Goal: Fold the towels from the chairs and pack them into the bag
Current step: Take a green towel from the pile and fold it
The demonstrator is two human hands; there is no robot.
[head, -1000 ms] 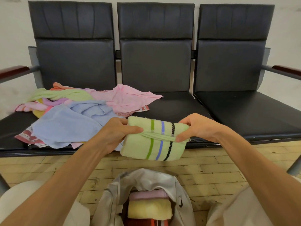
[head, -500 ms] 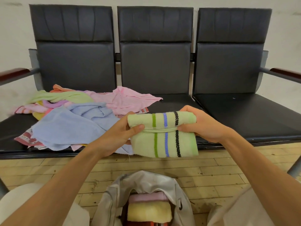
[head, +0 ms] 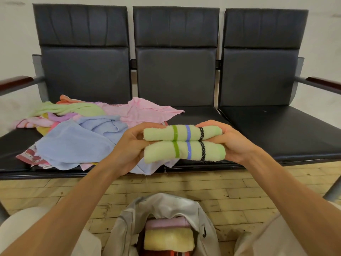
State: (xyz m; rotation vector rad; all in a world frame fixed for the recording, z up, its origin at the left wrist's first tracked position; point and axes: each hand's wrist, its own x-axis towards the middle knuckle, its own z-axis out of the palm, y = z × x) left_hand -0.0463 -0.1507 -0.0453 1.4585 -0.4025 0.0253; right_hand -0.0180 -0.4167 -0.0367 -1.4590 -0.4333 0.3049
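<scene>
A light green towel with green, blue and black stripes is folded double into a thick bundle, held in the air in front of the middle chair. My left hand grips its left end and my right hand grips its right end. Below, between my knees, a grey bag stands open on the floor with a folded pink towel and a folded yellow towel inside. A heap of unfolded towels lies on the left chair seat, with a blue towel in front and a pink towel behind it.
Three joined black chairs stand against a white wall, with wooden armrests at both ends. The right seat is bare. A wooden plank floor lies between the chairs and my knees.
The hanging lower half of the green towel has been folded up, so the towel now forms a compact double roll. Both hands rose slightly and closed around its ends.
</scene>
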